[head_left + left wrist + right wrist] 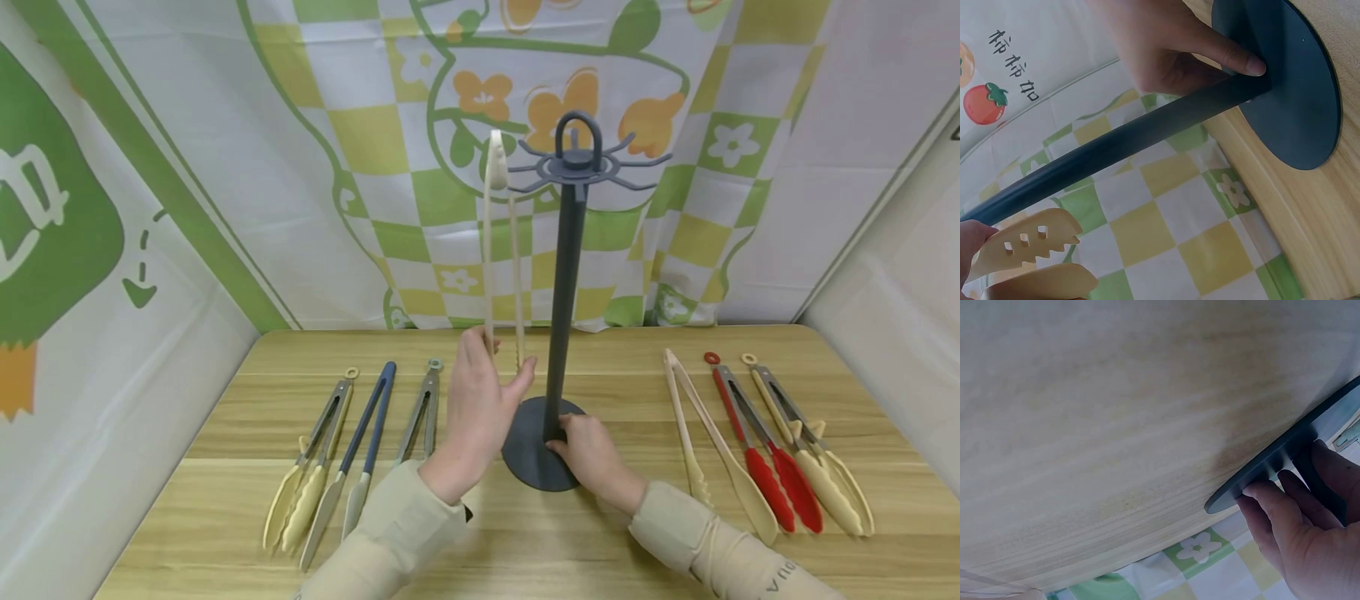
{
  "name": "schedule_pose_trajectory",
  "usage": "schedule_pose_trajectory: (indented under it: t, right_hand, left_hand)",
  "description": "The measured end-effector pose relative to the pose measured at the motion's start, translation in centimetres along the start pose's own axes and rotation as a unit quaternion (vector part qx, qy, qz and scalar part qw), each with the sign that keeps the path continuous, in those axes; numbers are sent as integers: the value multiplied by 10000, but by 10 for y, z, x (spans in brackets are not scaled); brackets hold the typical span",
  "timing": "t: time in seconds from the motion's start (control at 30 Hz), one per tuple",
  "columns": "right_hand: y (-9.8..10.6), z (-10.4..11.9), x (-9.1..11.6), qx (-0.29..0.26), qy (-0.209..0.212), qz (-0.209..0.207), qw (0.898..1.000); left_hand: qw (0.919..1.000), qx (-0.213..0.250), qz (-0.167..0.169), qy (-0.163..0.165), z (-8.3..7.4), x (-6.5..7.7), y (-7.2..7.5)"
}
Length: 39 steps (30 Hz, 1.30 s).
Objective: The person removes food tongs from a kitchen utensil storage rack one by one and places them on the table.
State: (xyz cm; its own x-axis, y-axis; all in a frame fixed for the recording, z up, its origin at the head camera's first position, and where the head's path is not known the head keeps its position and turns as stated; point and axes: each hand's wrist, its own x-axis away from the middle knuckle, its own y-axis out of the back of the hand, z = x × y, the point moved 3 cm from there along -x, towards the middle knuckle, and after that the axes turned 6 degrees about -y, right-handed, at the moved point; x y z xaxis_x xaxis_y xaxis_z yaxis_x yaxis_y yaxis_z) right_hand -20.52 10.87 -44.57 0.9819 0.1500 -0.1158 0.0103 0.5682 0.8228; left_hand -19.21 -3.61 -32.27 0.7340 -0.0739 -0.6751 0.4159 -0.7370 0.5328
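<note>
In the head view my left hand [480,400] holds cream tongs [487,250] upright by their lower ends. The head end of the tongs is up beside the left hooks of a dark grey hook stand [566,292]; whether a hook passes through it I cannot tell. The serrated tong tips [1060,224] show in the left wrist view, with a fingertip against one. My right hand [596,458] grips the foot of the stand's pole, just above the round base [536,458]. Seen from the right wrist, its fingers curl around the pole and touch the base [1229,500].
On the wooden table, left of the stand, lie cream-headed tongs [303,517], blue tongs [388,379] and grey tongs [431,387]. To the right are beige tongs [678,408], red tongs [768,483] and another cream-headed pair of tongs [828,492]. A patterned curtain [367,142] hangs behind.
</note>
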Motion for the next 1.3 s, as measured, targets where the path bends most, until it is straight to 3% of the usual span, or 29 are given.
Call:
schedule_pose_trajectory:
  t: [0.57,0.93,1.3]
  right_hand:
    - [-1,0,0,141,-49,-44,9999]
    - [-1,0,-1,118,-23,-94,9999]
    - [-1,-1,-1,127,0,-107,9999]
  left_hand:
    - [9999,52,-74,-60,6,1,6]
    - [9988,102,63,479,13,2,12]
    - [9918,490,646,989,26,-2,20]
